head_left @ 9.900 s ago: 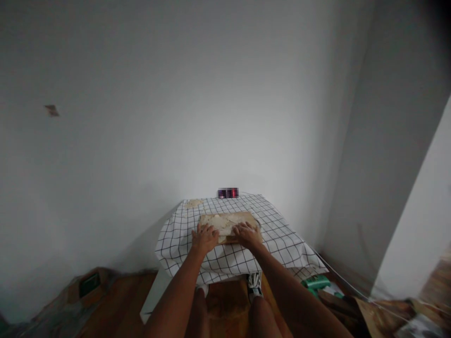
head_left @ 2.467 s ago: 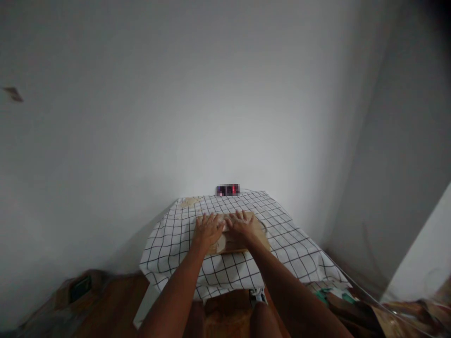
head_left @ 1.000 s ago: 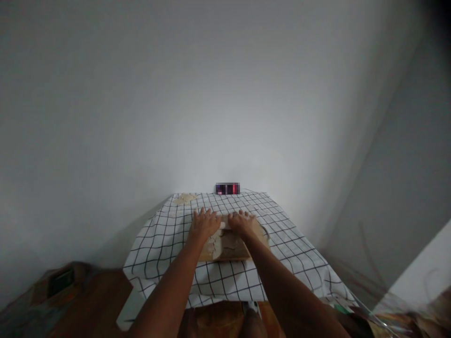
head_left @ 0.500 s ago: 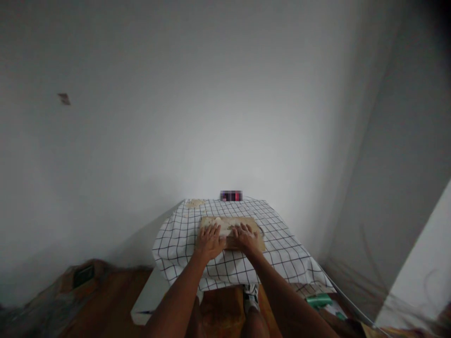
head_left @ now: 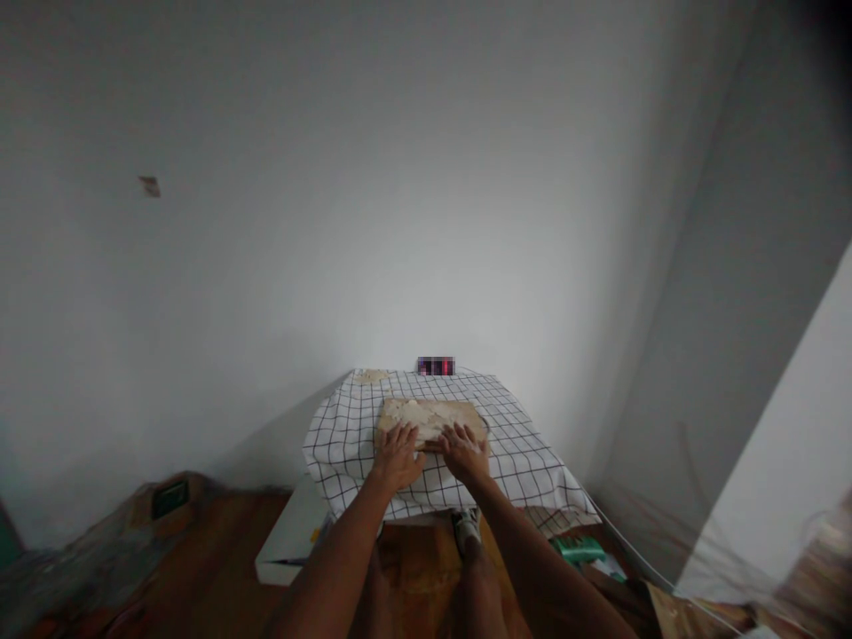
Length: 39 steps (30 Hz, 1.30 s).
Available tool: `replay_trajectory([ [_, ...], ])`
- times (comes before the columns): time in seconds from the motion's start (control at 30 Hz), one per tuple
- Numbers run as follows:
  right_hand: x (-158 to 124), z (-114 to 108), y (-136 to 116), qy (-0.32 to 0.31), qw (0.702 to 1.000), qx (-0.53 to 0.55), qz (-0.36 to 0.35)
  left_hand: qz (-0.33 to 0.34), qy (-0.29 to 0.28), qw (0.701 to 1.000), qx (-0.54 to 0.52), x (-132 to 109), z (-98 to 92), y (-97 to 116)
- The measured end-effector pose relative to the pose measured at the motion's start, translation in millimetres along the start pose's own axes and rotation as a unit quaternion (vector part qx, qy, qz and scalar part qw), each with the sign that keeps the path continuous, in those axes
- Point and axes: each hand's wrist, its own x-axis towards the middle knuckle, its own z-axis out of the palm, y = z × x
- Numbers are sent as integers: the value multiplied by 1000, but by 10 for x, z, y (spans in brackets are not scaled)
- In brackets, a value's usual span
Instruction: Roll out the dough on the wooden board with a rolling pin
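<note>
A wooden board (head_left: 394, 410) lies on a cloth-covered table. Over its top spreads a pale, uneven layer (head_left: 429, 414) that looks like dough or flour. My left hand (head_left: 398, 457) rests palm down at the board's near left part, fingers stretched forward. Opposite it, my right hand (head_left: 464, 453) lies the same way at the near right part. Both sets of fingertips reach the near edge of the pale layer. A brown strip shows between the hands; whether it is the board's edge or a separate bar, I cannot tell.
A white checked cloth (head_left: 525, 439) covers the table, with a pale smear (head_left: 373, 376) at its far left. A blurred-out dark item (head_left: 436, 366) stands by the wall. A white box (head_left: 283, 541) is low on the left, a green package (head_left: 578, 548) low on the right.
Both hands have drawn back toward me across the board, so more of the pale layer shows beyond the fingertips. The whole view has shifted slightly.
</note>
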Motion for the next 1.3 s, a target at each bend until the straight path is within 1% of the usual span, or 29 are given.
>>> replay_trajectory([
  [0.17,162,-23,49,-11,1000,-11,-10,-9,0,1000,-7,104,1,-5],
  [0.3,325,-84,96,-39,996,-37,-68,-9,-6,1000,-16,205,29,-38],
  [0.37,391,-112,98,-35,995,-52,-78,-7,-2,1000,-16,252,45,-46],
  [0.5,527,-139,59,-19,995,-66,-68,-6,-7,1000,-9,365,62,-56],
  [0.67,700,-96,64,-19,997,-66,-35,7,-30,999,-13,552,88,-123],
  [0.73,749,-86,95,-16,997,-64,-44,11,-37,999,-16,633,105,-159],
  [0.87,862,-108,142,-10,996,-51,-68,14,-33,999,-18,817,141,-231],
  [0.93,948,-124,140,-19,996,-48,-67,12,-38,999,-20,920,162,-269],
  [1.03,1104,-137,107,-33,997,-45,-52,3,-60,998,-23,1077,198,-331],
  [1.17,1295,-145,59,-34,998,-23,-36,-7,-64,998,-18,1267,224,-405],
  [1.23,1355,-153,58,-40,998,-18,-41,-10,-71,997,-11,1354,225,-433],
  [1.3,1377,-159,80,-38,997,-17,-63,-9,-84,996,-4,1442,232,-456],
])
